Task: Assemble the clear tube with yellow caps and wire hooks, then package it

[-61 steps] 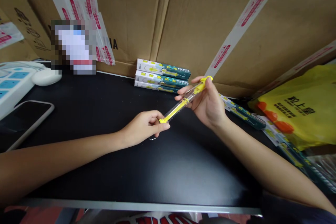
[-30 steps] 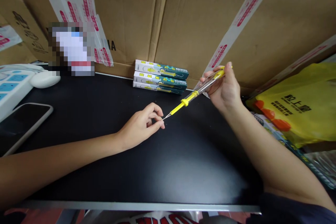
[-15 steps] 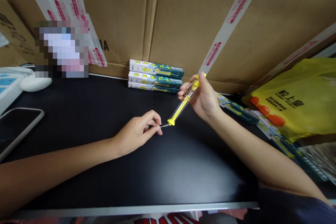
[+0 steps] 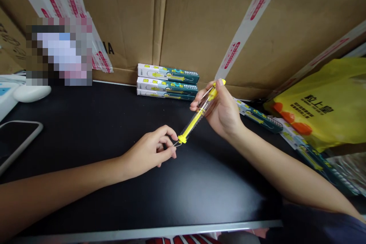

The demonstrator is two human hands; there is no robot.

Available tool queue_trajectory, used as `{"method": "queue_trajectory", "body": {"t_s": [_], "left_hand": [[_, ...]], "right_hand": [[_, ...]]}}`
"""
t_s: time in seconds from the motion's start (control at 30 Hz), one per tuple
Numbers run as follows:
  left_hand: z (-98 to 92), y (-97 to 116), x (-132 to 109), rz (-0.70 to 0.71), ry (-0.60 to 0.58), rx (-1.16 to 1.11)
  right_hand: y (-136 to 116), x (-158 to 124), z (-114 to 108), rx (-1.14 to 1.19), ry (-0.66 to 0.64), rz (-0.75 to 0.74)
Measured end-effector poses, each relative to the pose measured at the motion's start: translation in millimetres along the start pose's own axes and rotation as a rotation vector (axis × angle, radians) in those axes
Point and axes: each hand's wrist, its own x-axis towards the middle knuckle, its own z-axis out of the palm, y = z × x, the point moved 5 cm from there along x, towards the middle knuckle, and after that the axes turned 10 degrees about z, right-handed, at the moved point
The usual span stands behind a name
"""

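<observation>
A clear tubular spring scale (image 4: pixel 192 123) with yellow ends slants above the table, its upper end toward the back right. My right hand (image 4: pixel 224 112) is closed around the upper yellow end, thumb on top. At the lower end, a thin metal hook (image 4: pixel 177 144) sticks out below the yellow cap. My left hand (image 4: pixel 154 145) pinches this hook between thumb and fingers, close to the cap. Part of the hook is hidden by the fingertips.
Several printed spring scale boxes (image 4: pixel 167 84) are stacked against a large cardboard carton (image 4: pixel 194 19). More boxes (image 4: pixel 259 117) lie at right beside a yellow bag (image 4: pixel 323 103). At left are a phone (image 4: pixel 18 143) and a white rounded object (image 4: pixel 32 92) on the black table (image 4: pixel 94 122).
The lower end of the spring scale and my left hand have shifted slightly down. My left fingers now sit closer to the yellow cap. My right hand keeps its hold.
</observation>
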Motion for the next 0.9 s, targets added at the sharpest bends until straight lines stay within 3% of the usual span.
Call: {"method": "queue_trajectory", "body": {"t_s": [0.17,0.3,0.4,0.63,0.77,0.9], "left_hand": [[-2.1,-2,1,-0.081,0.019,0.016],[-2.1,2,0,-0.051,-0.02,0.082],[-7.1,3,0,-0.009,0.049,0.13],[-18.6,14,-1,0.214,0.175,0.362],[-18.7,25,-5,0.45,0.142,0.665],[-30.1,29,-3,0.542,0.169,0.895]], "right_hand": [[-4,-13,10,0.025,-0.009,-0.012],[-6,-21,16,0.057,-0.031,-0.034],[-4,-19,15,0.054,-0.018,-0.021],[3,-13,6,0.016,0.095,-0.053],[11,-15,5,0.044,0.141,-0.035],[17,-11,2,0.074,0.169,-0.003]]}}
